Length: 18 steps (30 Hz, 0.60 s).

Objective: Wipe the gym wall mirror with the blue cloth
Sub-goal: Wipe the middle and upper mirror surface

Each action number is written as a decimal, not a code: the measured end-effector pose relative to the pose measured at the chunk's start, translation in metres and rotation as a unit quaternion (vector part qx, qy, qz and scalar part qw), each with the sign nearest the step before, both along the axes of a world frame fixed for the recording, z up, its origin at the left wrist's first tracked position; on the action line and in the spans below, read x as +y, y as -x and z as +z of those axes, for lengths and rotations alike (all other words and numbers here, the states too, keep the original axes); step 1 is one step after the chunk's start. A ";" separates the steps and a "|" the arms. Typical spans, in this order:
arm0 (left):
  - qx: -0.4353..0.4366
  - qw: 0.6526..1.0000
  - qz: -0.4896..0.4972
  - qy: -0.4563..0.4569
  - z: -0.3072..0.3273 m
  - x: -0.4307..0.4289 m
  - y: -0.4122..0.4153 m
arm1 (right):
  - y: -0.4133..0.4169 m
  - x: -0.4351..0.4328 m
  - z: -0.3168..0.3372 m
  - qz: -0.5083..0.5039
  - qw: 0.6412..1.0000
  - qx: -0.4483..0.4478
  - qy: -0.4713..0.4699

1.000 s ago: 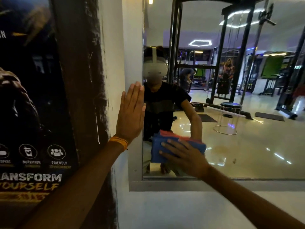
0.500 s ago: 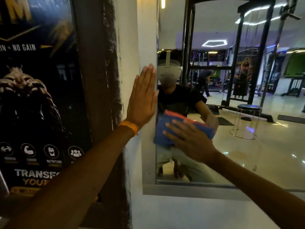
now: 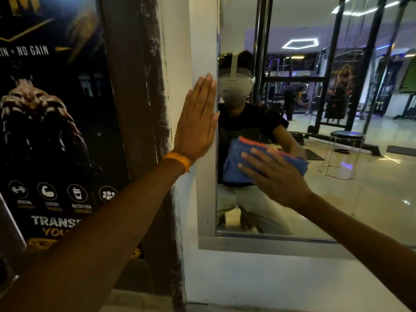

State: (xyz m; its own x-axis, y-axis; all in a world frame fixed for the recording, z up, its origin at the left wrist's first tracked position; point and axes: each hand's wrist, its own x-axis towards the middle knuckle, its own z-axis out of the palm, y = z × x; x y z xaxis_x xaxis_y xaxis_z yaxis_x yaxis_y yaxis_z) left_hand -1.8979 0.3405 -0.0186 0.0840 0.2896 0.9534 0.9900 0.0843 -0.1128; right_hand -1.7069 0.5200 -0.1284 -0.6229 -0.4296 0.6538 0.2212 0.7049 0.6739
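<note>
The right hand [image 3: 278, 177], grip spread flat, presses the folded blue cloth [image 3: 236, 164] against the wall mirror [image 3: 349, 203] near its lower left corner; the left hand [image 3: 195, 122], fingers straight and together, braces on the white frame [image 3: 205, 199] beside the glass. Wiping well likely needs even palm pressure and overlapping strokes outward from this edge.

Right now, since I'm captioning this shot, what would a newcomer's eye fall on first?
The right hand, fingers spread flat, presses the blue cloth against the lower left of the mirror, which reflects the gym. Beside it, the left hand, with an orange wristband, lies flat on the pale frame at the mirror's left edge. A dark poster fills the far left.
</note>
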 end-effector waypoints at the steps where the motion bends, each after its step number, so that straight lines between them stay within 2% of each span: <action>1: 0.001 1.000 0.002 0.000 0.000 0.000 0.001 | 0.001 -0.001 0.004 -0.015 0.998 0.050 0.033; 3: 0.001 1.000 0.000 -0.002 -0.001 0.000 0.001 | 0.006 -0.013 -0.025 -0.026 0.991 0.102 0.088; 4: -0.002 1.000 -0.001 -0.003 -0.002 0.001 0.000 | 0.009 -0.021 -0.055 -0.022 0.994 0.070 0.077; 6: -0.007 1.000 0.000 -0.001 -0.004 0.001 0.000 | 0.009 -0.025 -0.110 -0.017 0.999 -0.051 -0.001; 8: -0.008 1.000 0.005 0.000 -0.007 0.001 -0.001 | -0.002 -0.007 -0.111 -0.031 0.991 -0.112 -0.065; 10: -0.009 1.000 0.008 0.001 -0.007 0.000 -0.002 | -0.014 0.010 -0.076 -0.017 0.996 -0.069 -0.044; 12: -0.013 1.000 0.014 -0.002 -0.007 0.000 -0.003 | -0.031 0.026 -0.040 -0.032 0.996 0.060 0.063; 14: -0.021 1.000 0.022 -0.005 -0.014 0.000 -0.006 | -0.035 0.020 -0.040 -0.036 0.967 0.159 0.195; 15: -0.025 0.999 0.027 -0.005 -0.023 0.001 -0.009 | -0.030 0.013 -0.056 -0.039 0.957 0.179 0.226; 16: -0.028 0.999 0.034 -0.004 -0.034 0.002 -0.012 | -0.025 0.005 -0.078 -0.040 0.960 0.164 0.223; 18: -0.042 0.998 0.050 -0.006 -0.061 0.004 -0.019 | -0.021 -0.002 -0.119 -0.045 0.984 0.070 0.155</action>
State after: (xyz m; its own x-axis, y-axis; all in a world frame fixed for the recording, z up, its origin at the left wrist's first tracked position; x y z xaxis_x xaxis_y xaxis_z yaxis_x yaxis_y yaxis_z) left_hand -1.8789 0.3447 -0.0798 -0.0246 0.2815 0.9592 0.9824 0.1847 -0.0290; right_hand -1.6859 0.5178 -0.2472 -0.5437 -0.1434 0.8269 0.3673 0.8452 0.3882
